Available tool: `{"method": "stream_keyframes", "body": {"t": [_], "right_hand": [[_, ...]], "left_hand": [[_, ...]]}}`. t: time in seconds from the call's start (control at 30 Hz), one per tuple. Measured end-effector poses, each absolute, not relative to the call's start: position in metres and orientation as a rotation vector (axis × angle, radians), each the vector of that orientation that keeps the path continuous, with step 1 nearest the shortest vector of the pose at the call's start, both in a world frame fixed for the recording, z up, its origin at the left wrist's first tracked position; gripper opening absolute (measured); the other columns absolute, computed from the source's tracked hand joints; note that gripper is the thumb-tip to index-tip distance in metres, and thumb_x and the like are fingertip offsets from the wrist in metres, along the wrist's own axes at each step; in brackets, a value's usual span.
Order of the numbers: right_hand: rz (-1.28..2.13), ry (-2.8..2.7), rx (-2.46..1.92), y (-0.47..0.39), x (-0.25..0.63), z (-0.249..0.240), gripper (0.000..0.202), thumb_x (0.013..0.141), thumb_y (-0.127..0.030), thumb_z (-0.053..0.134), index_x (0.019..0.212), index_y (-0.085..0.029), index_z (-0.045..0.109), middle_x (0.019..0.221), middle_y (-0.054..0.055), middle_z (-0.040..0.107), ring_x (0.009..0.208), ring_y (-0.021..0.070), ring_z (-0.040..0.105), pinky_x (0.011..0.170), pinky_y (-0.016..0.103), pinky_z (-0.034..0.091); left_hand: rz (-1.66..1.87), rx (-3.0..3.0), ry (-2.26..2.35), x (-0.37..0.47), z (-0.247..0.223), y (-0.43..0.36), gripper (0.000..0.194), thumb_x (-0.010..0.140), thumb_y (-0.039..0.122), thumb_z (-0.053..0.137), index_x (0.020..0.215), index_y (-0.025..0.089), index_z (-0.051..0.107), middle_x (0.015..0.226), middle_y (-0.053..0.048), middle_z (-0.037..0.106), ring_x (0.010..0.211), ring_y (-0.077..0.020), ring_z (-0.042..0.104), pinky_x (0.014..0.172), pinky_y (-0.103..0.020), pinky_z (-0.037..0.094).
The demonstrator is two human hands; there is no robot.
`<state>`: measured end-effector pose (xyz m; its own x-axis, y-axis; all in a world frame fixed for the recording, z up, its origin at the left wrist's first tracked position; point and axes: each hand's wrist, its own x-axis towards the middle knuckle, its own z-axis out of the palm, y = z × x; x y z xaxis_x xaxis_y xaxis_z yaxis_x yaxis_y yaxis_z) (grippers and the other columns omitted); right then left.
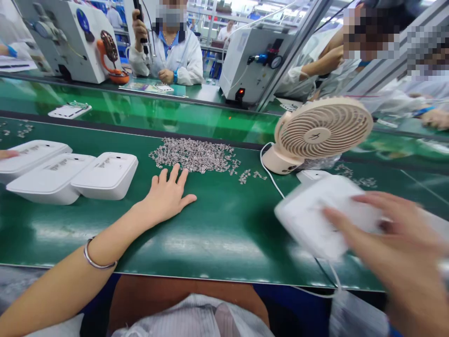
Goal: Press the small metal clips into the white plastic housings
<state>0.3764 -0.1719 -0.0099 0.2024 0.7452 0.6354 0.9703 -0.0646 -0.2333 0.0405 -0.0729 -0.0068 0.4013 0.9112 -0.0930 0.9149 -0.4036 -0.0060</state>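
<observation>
My left hand (167,194) lies palm down on the green table with its fingers spread, holding nothing. Its fingertips reach the near edge of a pile of small clear parts (196,155). On the right, my right hand (389,229) grips a white plastic housing (315,206) above the table, thumb on its face; both are blurred by motion. Three white housings (108,175) with rounded corners stand side by side at the left. A few loose clear parts (245,176) are scattered right of the pile.
A beige fan (321,131) with a white cable stands right of the pile. Behind runs a green conveyor (210,114) bearing a white part (70,110). Grey machines (252,65) and co-workers are beyond it. Another person's fingertips (7,154) touch the leftmost housing.
</observation>
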Motion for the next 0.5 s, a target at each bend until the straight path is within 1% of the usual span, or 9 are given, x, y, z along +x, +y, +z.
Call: {"method": "stream_keyframes", "body": {"t": [0.03, 0.1, 0.13, 0.23, 0.3, 0.37, 0.4, 0.43, 0.5], "right_hand": [[-0.325, -1.725, -1.727, -0.166, 0.355, -0.011, 0.029, 0.073, -0.042, 0.062, 0.097, -0.028, 0.055, 0.103, 0.012, 0.058, 0.096, 0.0277, 0.057, 0.077, 0.044, 0.046], [-0.101, -1.927, -1.504, -0.153, 0.316, -0.016, 0.025, 0.074, -0.040, 0.062, 0.094, -0.025, 0.057, 0.107, 0.012, 0.058, 0.096, 0.0265, 0.058, 0.080, 0.045, 0.047], [-0.044, -1.981, -1.463, -0.146, 0.300, -0.017, 0.025, 0.074, -0.039, 0.062, 0.095, -0.024, 0.058, 0.110, 0.012, 0.058, 0.099, 0.0271, 0.057, 0.083, 0.047, 0.046], [0.272, -2.102, -1.264, -0.116, 0.270, -0.014, 0.028, 0.075, -0.038, 0.061, 0.099, -0.023, 0.060, 0.117, 0.011, 0.057, 0.108, 0.0255, 0.055, 0.089, 0.044, 0.046], [0.397, -2.005, -1.225, -0.089, 0.259, -0.007, 0.026, 0.080, -0.037, 0.055, 0.100, -0.022, 0.061, 0.116, 0.009, 0.058, 0.111, 0.0230, 0.054, 0.092, 0.041, 0.045], [0.404, -1.935, -1.275, -0.059, 0.250, -0.002, 0.025, 0.082, -0.036, 0.051, 0.097, -0.021, 0.063, 0.114, 0.009, 0.060, 0.112, 0.0223, 0.053, 0.095, 0.041, 0.042], [0.414, -1.960, -1.296, -0.044, 0.246, -0.002, 0.026, 0.083, -0.036, 0.049, 0.099, -0.021, 0.064, 0.116, 0.009, 0.060, 0.116, 0.0228, 0.050, 0.098, 0.041, 0.040], [0.436, -2.031, -1.331, -0.030, 0.242, -0.003, 0.029, 0.083, -0.036, 0.049, 0.103, -0.021, 0.064, 0.122, 0.009, 0.057, 0.121, 0.0241, 0.046, 0.100, 0.043, 0.037], [0.432, -2.190, -1.449, -0.009, 0.236, -0.011, 0.036, 0.081, -0.037, 0.051, 0.113, -0.024, 0.061, 0.135, 0.010, 0.045, 0.128, 0.0316, 0.036, 0.101, 0.053, 0.031]], "left_hand": [[-0.072, 2.604, 1.636, 0.042, -0.007, -0.074, 0.069, 0.088, 0.052, 0.034, 0.142, 0.011, 0.018, 0.148, -0.017, 0.019, 0.127, -0.0398, 0.028, 0.096, -0.054, 0.031], [0.067, 2.657, 1.472, 0.045, -0.007, -0.078, 0.076, 0.086, 0.057, 0.033, 0.143, 0.012, 0.013, 0.148, -0.016, 0.017, 0.128, -0.0374, 0.027, 0.097, -0.053, 0.030], [0.139, 2.690, 1.364, 0.047, -0.008, -0.080, 0.080, 0.083, 0.062, 0.033, 0.143, 0.013, 0.011, 0.149, -0.015, 0.017, 0.129, -0.0366, 0.026, 0.098, -0.053, 0.030], [0.293, 2.774, 1.043, 0.052, -0.012, -0.089, 0.096, 0.074, 0.076, 0.028, 0.143, 0.012, 0.011, 0.148, -0.017, 0.016, 0.129, -0.0372, 0.026, 0.098, -0.053, 0.029], [0.346, 2.809, 0.931, 0.055, -0.016, -0.095, 0.102, 0.069, 0.080, 0.026, 0.142, 0.010, 0.015, 0.147, -0.020, 0.019, 0.128, -0.0398, 0.027, 0.096, -0.055, 0.030], [0.390, 2.852, 0.888, 0.056, -0.020, -0.099, 0.104, 0.068, 0.081, 0.025, 0.140, 0.006, 0.021, 0.144, -0.023, 0.024, 0.126, -0.0425, 0.027, 0.093, -0.056, 0.031], [0.415, 2.880, 0.873, 0.056, -0.021, -0.101, 0.104, 0.068, 0.081, 0.026, 0.138, 0.005, 0.025, 0.143, -0.023, 0.027, 0.125, -0.0435, 0.028, 0.092, -0.057, 0.032], [0.444, 2.910, 0.855, 0.055, -0.022, -0.102, 0.103, 0.068, 0.081, 0.027, 0.137, 0.005, 0.029, 0.142, -0.024, 0.029, 0.125, -0.0439, 0.028, 0.091, -0.056, 0.033], [0.500, 2.968, 0.814, 0.054, -0.023, -0.103, 0.100, 0.067, 0.082, 0.028, 0.133, 0.007, 0.037, 0.141, -0.023, 0.032, 0.123, -0.0435, 0.030, 0.089, -0.055, 0.035]]}}
